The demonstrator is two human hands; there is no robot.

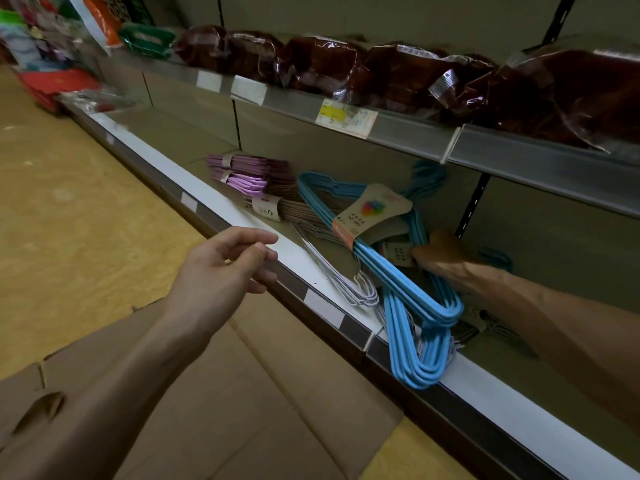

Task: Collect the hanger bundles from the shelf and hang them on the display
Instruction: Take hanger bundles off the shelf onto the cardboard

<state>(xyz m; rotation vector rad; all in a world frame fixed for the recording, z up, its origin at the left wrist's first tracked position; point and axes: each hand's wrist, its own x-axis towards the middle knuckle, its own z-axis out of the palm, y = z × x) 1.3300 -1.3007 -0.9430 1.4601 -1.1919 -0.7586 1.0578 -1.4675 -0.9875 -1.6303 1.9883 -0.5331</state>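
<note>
Reaching deep into the lower shelf point(214, 206), the right hand point(446, 254) is lying among the hanger bundles, blurred and partly hidden, so whether its fingers are closing on anything cannot be told. It is sitting just behind the blue hanger bundle point(408, 289), which is lying tilted with its card label point(372, 211) facing up and its lower corner hanging over the shelf's white front edge. White wire hangers point(332, 268) are lying beside and partly under the blue ones; purple hanger bundles point(242, 173) and a brown banded bundle point(277, 207) are stacked further along the shelf (towards the left). The left hand point(221, 271) is hovering in front of the shelf edge, fingers loosely curled and holding nothing. Flattened cardboard point(242, 393) is lying on the floor below.
</note>
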